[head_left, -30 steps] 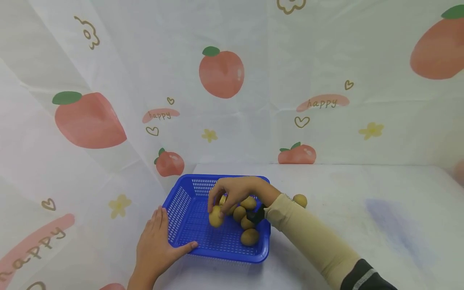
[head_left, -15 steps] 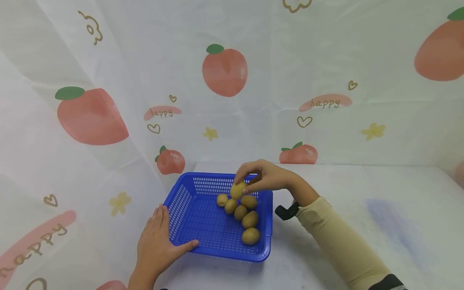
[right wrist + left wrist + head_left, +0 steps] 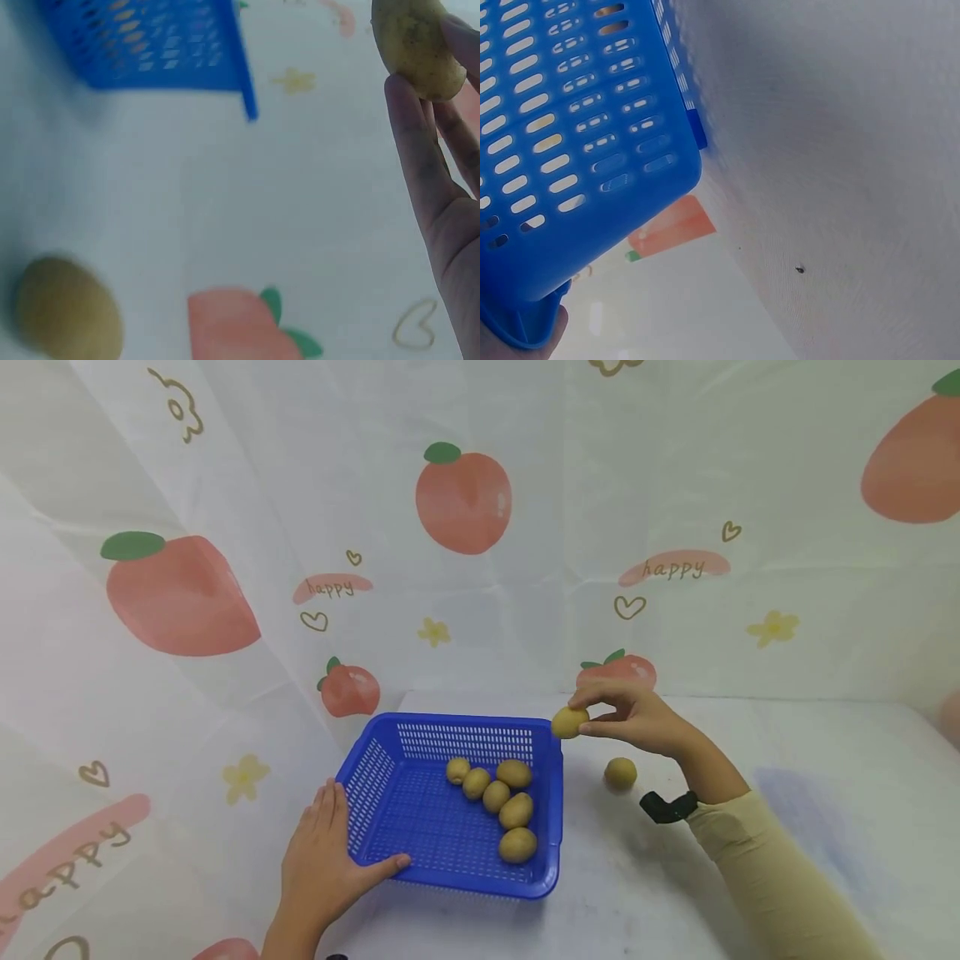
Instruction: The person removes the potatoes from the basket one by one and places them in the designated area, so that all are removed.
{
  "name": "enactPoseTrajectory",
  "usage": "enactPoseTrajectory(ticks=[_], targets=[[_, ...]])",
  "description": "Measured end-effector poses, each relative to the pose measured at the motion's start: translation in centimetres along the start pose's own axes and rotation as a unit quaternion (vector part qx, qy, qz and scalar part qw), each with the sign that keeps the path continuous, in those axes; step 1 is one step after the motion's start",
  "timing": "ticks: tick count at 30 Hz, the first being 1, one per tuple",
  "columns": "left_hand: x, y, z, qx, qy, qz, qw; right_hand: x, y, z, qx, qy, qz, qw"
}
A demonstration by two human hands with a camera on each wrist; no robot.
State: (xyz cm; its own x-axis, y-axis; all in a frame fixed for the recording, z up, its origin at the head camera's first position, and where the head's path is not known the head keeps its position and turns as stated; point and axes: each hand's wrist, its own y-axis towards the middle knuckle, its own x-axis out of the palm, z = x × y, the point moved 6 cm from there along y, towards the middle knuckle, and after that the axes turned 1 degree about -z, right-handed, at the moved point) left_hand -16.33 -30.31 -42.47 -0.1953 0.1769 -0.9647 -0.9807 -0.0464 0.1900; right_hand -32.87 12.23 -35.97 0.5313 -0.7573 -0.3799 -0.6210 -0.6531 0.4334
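Observation:
A blue plastic basket sits on the white table and holds several small yellow-brown potatoes along its right side. My right hand pinches one potato in the air just past the basket's far right corner; the right wrist view shows that potato at my fingertips. Another potato lies on the table right of the basket, also seen blurred as a potato in the wrist view. My left hand rests flat against the basket's near left corner.
A white cloth printed with peaches and "happy" covers the table and hangs as a backdrop behind and to the left. A black strap sits on my right wrist. The basket's wall appears upper left in the right wrist view.
My right hand lifted a potato out of the basket and carried it right, past the far right corner. The left hand stayed at the basket.

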Motion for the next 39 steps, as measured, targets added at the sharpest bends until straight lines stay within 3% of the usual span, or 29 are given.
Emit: enactPoseTrajectory(ticks=[8, 19, 25, 39], targets=[[-0.1, 0.0, 0.0, 0.003, -0.002, 0.000, 1.0000, -2.5, -4.4, 1.3, 0.029, -0.034, 0.059, 0.997], [-0.1, 0.3, 0.3, 0.001, 0.005, -0.008, 1.0000, -5.1, -10.6, 2.8, 0.070, -0.094, 0.105, 0.988], [0.0, 0.1, 0.2, -0.001, 0.003, -0.006, 1.0000, -5.9, -11.9, 3.2, 0.104, -0.145, 0.113, 0.977], [0.1, 0.0, 0.0, -0.004, 0.001, -0.005, 1.0000, -6.4, -12.7, 5.2, 0.147, -0.173, 0.091, 0.970]])
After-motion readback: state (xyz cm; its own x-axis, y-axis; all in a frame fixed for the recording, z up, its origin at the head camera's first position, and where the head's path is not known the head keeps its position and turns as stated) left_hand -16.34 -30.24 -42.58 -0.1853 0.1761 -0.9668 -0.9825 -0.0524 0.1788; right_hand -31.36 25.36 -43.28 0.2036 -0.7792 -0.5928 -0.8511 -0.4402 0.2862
